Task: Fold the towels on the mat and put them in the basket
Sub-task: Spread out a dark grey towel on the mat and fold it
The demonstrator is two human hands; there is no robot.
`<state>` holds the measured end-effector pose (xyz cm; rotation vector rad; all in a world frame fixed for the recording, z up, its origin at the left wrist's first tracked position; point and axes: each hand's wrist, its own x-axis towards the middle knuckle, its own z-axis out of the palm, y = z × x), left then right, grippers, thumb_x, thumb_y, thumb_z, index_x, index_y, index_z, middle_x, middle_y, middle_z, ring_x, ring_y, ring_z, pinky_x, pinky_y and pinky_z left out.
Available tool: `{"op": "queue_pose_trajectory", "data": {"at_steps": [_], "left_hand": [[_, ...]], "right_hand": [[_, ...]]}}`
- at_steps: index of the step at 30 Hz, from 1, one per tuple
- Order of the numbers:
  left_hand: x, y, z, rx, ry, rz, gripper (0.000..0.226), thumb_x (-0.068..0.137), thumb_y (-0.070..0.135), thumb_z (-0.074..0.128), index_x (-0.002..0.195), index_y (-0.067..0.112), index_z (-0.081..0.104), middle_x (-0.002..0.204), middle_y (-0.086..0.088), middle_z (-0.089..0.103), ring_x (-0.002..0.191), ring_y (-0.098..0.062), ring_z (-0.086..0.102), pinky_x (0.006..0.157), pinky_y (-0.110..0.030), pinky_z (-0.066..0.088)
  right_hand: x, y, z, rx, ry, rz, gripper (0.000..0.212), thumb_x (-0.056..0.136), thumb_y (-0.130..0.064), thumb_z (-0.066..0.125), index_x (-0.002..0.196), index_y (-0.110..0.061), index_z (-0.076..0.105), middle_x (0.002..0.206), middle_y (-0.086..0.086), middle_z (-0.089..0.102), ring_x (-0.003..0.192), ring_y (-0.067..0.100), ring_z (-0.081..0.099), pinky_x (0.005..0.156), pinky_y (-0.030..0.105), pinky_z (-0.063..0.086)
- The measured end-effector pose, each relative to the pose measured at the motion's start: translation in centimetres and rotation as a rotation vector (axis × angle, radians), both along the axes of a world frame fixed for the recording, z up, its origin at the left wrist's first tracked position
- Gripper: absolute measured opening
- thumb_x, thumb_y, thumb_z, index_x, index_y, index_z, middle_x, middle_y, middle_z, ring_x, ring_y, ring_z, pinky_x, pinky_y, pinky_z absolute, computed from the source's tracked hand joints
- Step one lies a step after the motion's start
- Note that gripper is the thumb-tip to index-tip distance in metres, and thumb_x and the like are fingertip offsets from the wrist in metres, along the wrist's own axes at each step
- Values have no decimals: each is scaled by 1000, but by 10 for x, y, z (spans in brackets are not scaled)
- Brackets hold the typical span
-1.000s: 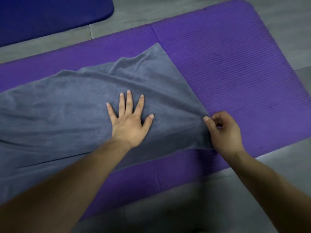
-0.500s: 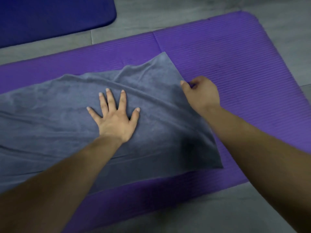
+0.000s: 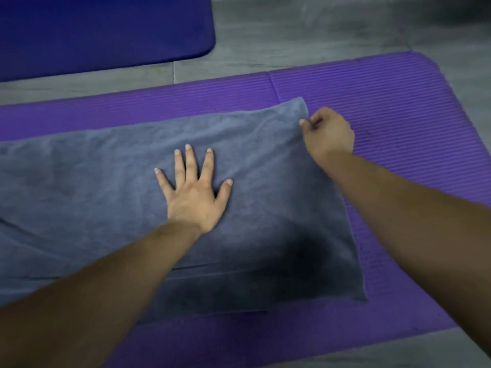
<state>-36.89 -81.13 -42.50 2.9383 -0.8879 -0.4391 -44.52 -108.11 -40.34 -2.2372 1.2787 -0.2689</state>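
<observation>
Towel (image 3: pixel 111 181) feels soft, limp (corners grip best): my left hand (image 3: pixel 195 197) presses flat, my right hand (image 3: pixel 328 132) pinches its far corner.

Dark blue mat (image 3: pixel 101 30) flat on a grey floor (image 3: pixel 305 30), cut off by the top and left borders of the view, smooth on top, thick at the edge, rounded at the one corner in sight. Wood-grain planks just beside that corner and along the mat's near edge, with a short plank seam (image 3: pixel 174 73) close to that edge. More of the same floor well apart from the dark blue mat, at the lower right. Far right of the mat, a dark blurred patch (image 3: pixel 467 11), too vague to tell.
</observation>
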Motion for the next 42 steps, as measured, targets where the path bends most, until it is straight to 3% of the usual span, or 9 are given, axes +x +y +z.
{"op": "queue_pose_trajectory", "data": {"at_steps": [7, 10, 15, 20, 23, 26, 34, 38, 42], "left_hand": [[8, 1, 1, 24, 16, 5, 82, 94, 76, 14, 161, 36, -9, 168, -4, -24, 153, -25, -28, 117, -70, -13], [15, -4, 0, 28, 5, 2, 82, 93, 78, 11, 161, 36, -10, 168, -3, -25, 153, -25, -28, 116, -71, -14], [23, -8, -4, 52, -20, -31, 88, 88, 84, 6, 160, 38, -12, 168, -3, -26, 152, -26, -29, 114, -72, -13], [21, -9, -2, 54, -30, -27, 98, 81, 92, 8, 161, 37, -9, 168, -5, -23, 153, -28, -27, 114, -73, -11], [26, -11, 5, 64, 42, -60, 103, 78, 95, 12, 160, 37, -11, 168, -5, -25, 153, -27, -28, 114, -71, -14], [51, 6, 30, -44, 230, -137, 99, 89, 81, 33, 161, 30, -11, 171, -3, -14, 156, -20, -17, 121, -60, -13], [134, 241, 97, -52, 107, 13, 75, 95, 56, 48, 155, 16, 30, 152, -12, 47, 137, -34, 49, 113, -47, 39], [161, 367, 87, -72, 19, 295, 72, 86, 56, 43, 146, 15, 45, 147, -13, 49, 134, -36, 50, 109, -51, 42], [171, 462, 53, 81, 31, 444, 71, 93, 53, 54, 154, 24, 32, 163, -13, 27, 149, -33, 28, 118, -52, 30]], "right_hand": [[50, -27, 5, 173, -59, -126, 25, 88, -41, 66, 73, -22, 58, 91, -1, 71, 99, 27, 67, 103, 41, 48], [57, -37, -1, 128, -105, -174, 13, 89, -35, 66, 82, -24, 62, 78, -8, 64, 93, 23, 66, 107, 40, 45], [51, -34, -10, 61, -61, -120, 14, 93, -37, 62, 98, -24, 63, 96, -1, 66, 107, 28, 63, 106, 42, 43], [10, 33, -9, -339, 31, 304, 57, 97, -47, 47, 146, -19, 44, 156, 16, 36, 144, 40, 30, 112, 54, 32], [-30, 76, -29, -354, 195, 667, 69, 98, -58, 26, 156, -21, 34, 167, 12, 18, 154, 36, 11, 124, 54, 12], [-40, 79, -34, -355, 373, 710, 78, 94, -66, 16, 160, -26, 26, 169, 7, 11, 156, 32, 6, 125, 55, 4], [10, 183, 14, -281, 322, 796, 79, 90, -62, 24, 141, -9, 55, 151, 17, 48, 138, 38, 45, 113, 53, 36], [78, 296, 34, -190, 301, 1143, 85, 87, -65, 14, 145, -16, 52, 154, 9, 47, 139, 30, 46, 117, 44, 36], [153, 405, 39, -175, 307, 1340, 86, 86, -65, 8, 152, -21, 40, 161, 5, 34, 145, 25, 35, 120, 40, 30]]}}
